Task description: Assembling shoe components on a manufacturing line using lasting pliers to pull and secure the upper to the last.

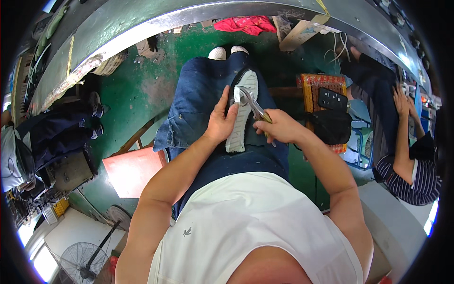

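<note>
A shoe lies sole up on my denim-covered lap, its ridged white sole [240,124] facing me and a dark edge showing at the toe end. My left hand [222,118] grips the shoe's left side, fingers along its edge and thumb against the sole. In my right hand [280,126] is a pair of metal pliers [254,106]. Their curved jaws meet the white edge near the middle of the sole. Whether the jaws pinch anything cannot be made out.
A grey metal bench edge [156,32] curves across the far side. To the right, a black phone [332,99] and black bag [329,127] rest on an orange woven seat. A co-worker's hands [403,102] are farther right. A pink box [132,171] and a fan [85,265] stand left.
</note>
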The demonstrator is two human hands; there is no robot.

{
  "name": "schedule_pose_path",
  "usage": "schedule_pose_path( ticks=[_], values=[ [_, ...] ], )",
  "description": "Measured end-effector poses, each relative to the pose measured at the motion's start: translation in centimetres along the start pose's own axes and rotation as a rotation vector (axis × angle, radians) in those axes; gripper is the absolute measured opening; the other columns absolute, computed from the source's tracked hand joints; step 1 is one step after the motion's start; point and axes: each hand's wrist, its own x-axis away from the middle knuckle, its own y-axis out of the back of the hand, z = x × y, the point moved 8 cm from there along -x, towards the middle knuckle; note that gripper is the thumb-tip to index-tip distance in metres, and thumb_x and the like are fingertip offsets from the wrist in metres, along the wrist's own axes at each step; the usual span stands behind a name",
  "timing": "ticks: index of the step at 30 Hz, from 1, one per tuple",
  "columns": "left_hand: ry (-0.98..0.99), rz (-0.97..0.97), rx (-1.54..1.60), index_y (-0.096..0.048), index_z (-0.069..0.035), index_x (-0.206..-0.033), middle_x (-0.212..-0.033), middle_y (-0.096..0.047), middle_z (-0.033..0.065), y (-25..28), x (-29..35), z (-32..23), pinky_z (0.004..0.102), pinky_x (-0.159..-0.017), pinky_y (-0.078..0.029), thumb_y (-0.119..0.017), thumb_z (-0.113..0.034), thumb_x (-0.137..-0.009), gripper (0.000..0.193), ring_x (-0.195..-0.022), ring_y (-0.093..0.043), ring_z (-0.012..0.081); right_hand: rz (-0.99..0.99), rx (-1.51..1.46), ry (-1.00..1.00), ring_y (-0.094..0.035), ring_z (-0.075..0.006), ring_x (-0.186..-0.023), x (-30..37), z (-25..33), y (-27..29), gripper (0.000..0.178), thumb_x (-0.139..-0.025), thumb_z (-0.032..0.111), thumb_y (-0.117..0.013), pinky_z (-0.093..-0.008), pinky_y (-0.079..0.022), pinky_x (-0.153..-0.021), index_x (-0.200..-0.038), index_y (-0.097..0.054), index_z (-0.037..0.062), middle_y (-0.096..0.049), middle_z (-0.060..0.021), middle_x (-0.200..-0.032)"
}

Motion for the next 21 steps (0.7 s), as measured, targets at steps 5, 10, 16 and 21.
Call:
schedule_pose_path(
  ticks=[5,10,16,21],
  values=[
    [-0.164,0.033,-0.011,-0.026,-0.008,-0.16,-0.147,-0.051,0.0213,0.3,-0.1,-0.7,0.0323,-0.111,-0.039,-0.053,-0.009,-0.103,0.063,-0.133,-0.052,0.0257,0.107,-0.349,-0.01,-0.064,-0.0107,-0.073,-1.0,-1.1,-1.5,0.029,-0.101,0.025,-0.061,-0.0229,-0.048,-0.052,-0.114,-0.061,-0.0011,-0.066,-0.0073,-0.089],
    [-0.304,0.132,-0.307,-0.04,-0.017,-0.153,-0.125,-0.061,0.0236,0.0,-0.5,-2.9,0.0411,-0.101,-0.05,-0.052,-0.007,-0.097,0.058,-0.115,-0.061,0.0414,0.24,-0.767,0.049,-0.065,-0.0124,-0.076,-2.0,-4.9,-2.9,0.035,-0.101,0.027,-0.062,-0.0214,-0.047,-0.048,-0.118,-0.06,-0.0034,-0.065,-0.0079,-0.091],
    [-0.297,0.094,-0.346,-0.052,-0.015,-0.143,-0.106,-0.063,0.0207,0.0,-0.6,-3.7,0.0444,-0.088,-0.054,-0.054,-0.008,-0.096,0.047,-0.096,-0.065,0.0403,0.045,-0.316,0.033,-0.067,-0.0148,-0.071,0.9,-2.8,2.5,0.042,-0.105,0.038,-0.052,-0.0224,-0.051,-0.044,-0.113,-0.06,-0.0025,-0.064,-0.0069,-0.087],
    [-0.31,0.155,-0.418,-0.054,-0.015,-0.142,-0.112,-0.064,0.0233,-0.3,-0.6,-4.0,0.0436,-0.09,-0.054,-0.054,-0.009,-0.098,0.044,-0.1,-0.065,0.0425,-0.245,0.042,0.308,-0.062,-0.0158,-0.061,-1.7,2.9,4.5,0.046,-0.108,0.04,-0.042,-0.0316,-0.048,-0.055,-0.099,-0.06,-0.0012,-0.063,-0.007,-0.079]
  ],
)
